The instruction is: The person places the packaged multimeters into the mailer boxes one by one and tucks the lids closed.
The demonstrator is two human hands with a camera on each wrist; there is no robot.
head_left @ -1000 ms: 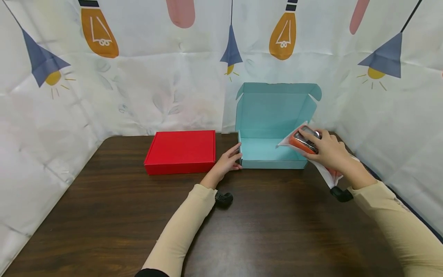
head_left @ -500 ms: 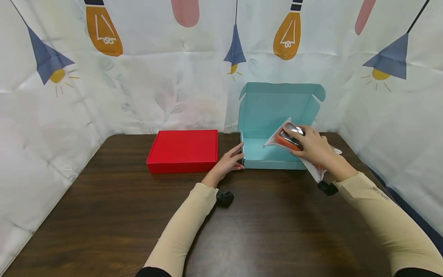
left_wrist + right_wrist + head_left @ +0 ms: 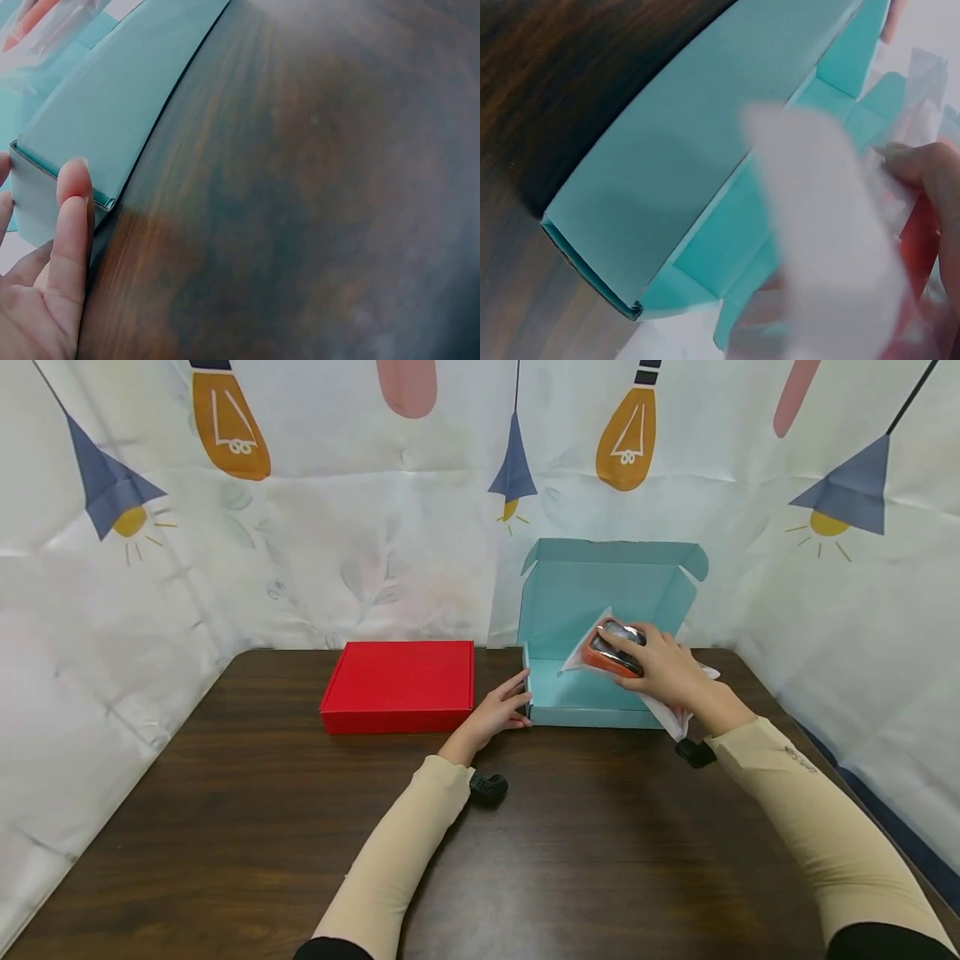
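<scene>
My right hand (image 3: 667, 672) grips an orange-and-black item (image 3: 617, 652) in a clear plastic bag, over the inside of a light blue cardboard box (image 3: 585, 717). The item's upper side is dark and shiny; its exact kind does not show. Loose bag film trails beneath the palm, and in the right wrist view a blurred white flap of the bag (image 3: 817, 225) hides part of the box. The box's lid (image 3: 600, 589) stands up at the back. At the box's left side, my left hand (image 3: 491, 714) touches the wall with fingers extended, near the front corner in the left wrist view.
Left of the blue box lies a closed red box (image 3: 405, 685), with the left hand near its right end. Both boxes stand toward the back of the dark wooden table (image 3: 300, 835). A white printed curtain (image 3: 360, 552) hangs behind and along the sides.
My right hand has moved left with the bagged item, from the box's right side to over its middle. The left hand stays at the box; the view has shifted slightly.
</scene>
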